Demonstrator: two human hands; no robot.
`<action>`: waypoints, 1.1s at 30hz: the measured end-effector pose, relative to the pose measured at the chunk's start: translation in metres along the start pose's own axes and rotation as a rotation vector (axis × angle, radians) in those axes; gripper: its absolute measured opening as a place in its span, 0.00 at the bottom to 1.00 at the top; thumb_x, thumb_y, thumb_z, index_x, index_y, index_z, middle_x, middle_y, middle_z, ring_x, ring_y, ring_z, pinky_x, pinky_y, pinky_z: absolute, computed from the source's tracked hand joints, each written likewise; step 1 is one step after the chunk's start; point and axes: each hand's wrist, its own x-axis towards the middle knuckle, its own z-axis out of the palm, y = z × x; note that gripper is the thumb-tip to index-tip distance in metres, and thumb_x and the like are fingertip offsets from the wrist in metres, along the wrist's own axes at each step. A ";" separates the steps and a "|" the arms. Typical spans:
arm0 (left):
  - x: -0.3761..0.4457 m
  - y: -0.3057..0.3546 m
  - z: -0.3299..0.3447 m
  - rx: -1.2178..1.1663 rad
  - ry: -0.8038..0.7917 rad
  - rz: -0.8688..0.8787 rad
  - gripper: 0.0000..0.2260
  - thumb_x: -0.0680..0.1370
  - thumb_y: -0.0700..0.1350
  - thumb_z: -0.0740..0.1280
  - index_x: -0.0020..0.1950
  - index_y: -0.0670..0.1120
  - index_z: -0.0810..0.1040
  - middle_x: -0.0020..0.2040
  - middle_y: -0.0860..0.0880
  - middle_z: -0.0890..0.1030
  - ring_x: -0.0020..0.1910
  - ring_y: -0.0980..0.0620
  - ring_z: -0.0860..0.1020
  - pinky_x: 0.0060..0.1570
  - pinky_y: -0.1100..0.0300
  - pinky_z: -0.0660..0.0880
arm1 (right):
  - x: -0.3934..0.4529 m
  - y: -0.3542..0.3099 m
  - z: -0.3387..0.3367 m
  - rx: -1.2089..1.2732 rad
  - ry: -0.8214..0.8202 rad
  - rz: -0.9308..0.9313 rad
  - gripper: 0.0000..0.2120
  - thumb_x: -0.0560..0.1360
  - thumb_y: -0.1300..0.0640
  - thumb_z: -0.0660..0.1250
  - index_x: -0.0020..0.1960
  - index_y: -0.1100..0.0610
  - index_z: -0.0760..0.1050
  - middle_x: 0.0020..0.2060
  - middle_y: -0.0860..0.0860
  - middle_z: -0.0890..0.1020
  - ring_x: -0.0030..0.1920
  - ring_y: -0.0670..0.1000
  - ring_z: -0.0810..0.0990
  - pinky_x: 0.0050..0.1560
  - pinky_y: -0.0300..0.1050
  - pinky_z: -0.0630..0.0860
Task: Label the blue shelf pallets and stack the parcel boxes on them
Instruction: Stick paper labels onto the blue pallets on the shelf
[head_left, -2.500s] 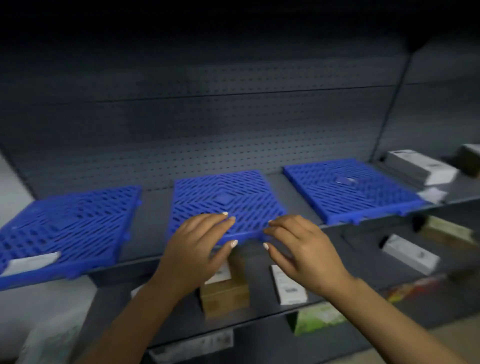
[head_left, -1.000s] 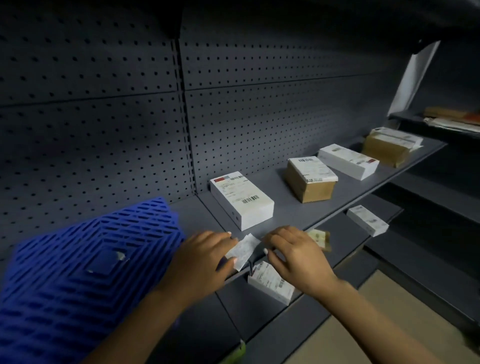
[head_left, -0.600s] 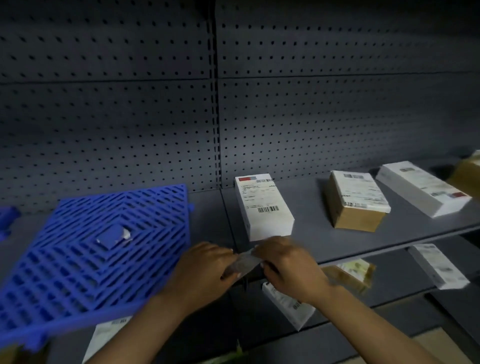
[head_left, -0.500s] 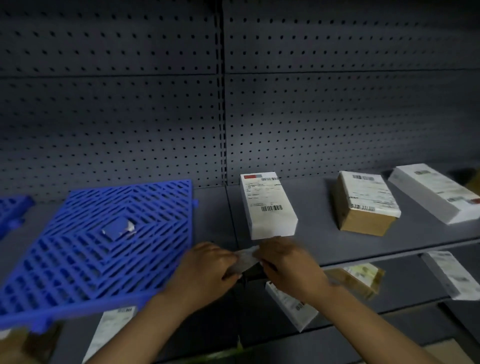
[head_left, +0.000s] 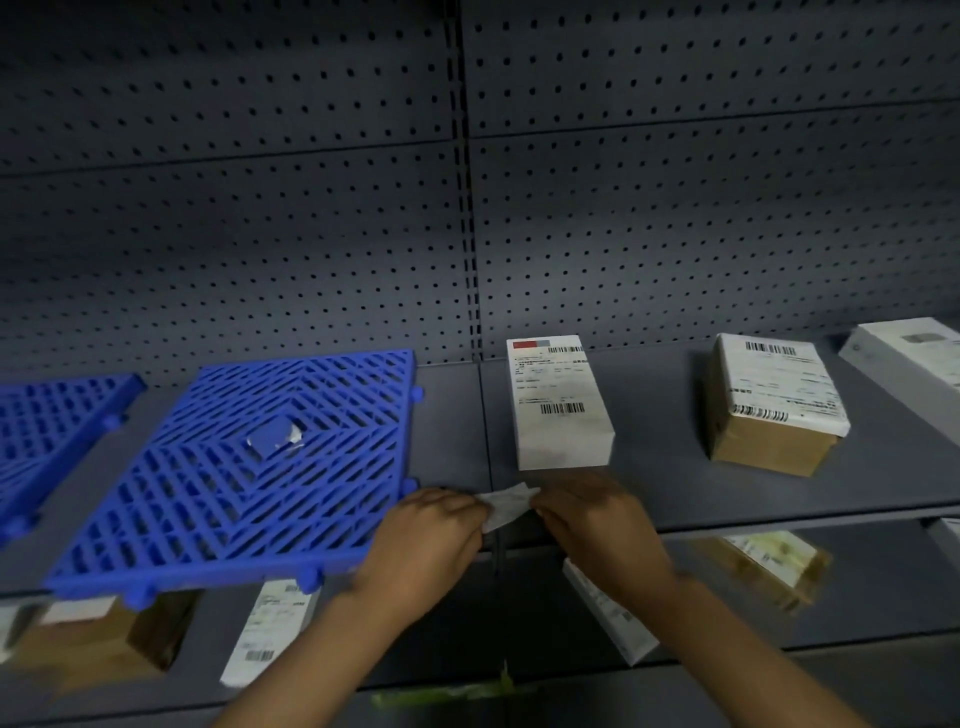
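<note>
A small white paper label (head_left: 506, 503) is pinched between my left hand (head_left: 427, 540) and my right hand (head_left: 597, 530), just above the front edge of the grey shelf (head_left: 769, 499). Left of my hands lies a blue lattice pallet (head_left: 244, 473) with torn white paper on its centre square. Part of a second blue pallet (head_left: 47, 431) shows at the far left. On the shelf behind my hands sits a white parcel box (head_left: 558, 402), then a brown box with a white label (head_left: 774, 405), then a white box (head_left: 914, 358) at the right edge.
A dark pegboard wall (head_left: 467, 182) backs the shelf. The lower shelf holds a brown box (head_left: 98, 634), a white labelled parcel (head_left: 270, 629), a slim white box (head_left: 608, 618) and a tan package (head_left: 769, 566). A green item (head_left: 452, 688) lies lower still.
My view swung right from three pallets to the parcel boxes, then drifted back left. Both hands picked up the paper label and now hold it together.
</note>
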 end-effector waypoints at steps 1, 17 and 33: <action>-0.001 0.001 0.000 -0.001 0.021 0.003 0.10 0.70 0.43 0.63 0.44 0.49 0.83 0.40 0.54 0.83 0.37 0.55 0.80 0.37 0.62 0.77 | 0.001 -0.001 -0.003 -0.009 0.019 0.000 0.06 0.69 0.62 0.67 0.36 0.57 0.81 0.35 0.51 0.83 0.35 0.49 0.81 0.40 0.41 0.78; -0.035 -0.021 -0.072 0.052 0.617 0.240 0.05 0.80 0.42 0.64 0.53 0.44 0.77 0.46 0.45 0.81 0.47 0.46 0.77 0.48 0.55 0.72 | 0.034 -0.080 -0.059 -0.188 0.242 -0.216 0.01 0.71 0.64 0.72 0.42 0.60 0.81 0.42 0.54 0.82 0.41 0.54 0.80 0.38 0.47 0.77; -0.264 -0.120 -0.242 0.294 0.765 0.170 0.04 0.74 0.38 0.72 0.46 0.41 0.85 0.44 0.44 0.83 0.45 0.46 0.78 0.55 0.53 0.70 | 0.111 -0.345 -0.015 -0.090 0.486 -0.402 0.01 0.73 0.62 0.71 0.44 0.59 0.80 0.42 0.54 0.83 0.44 0.55 0.79 0.41 0.49 0.75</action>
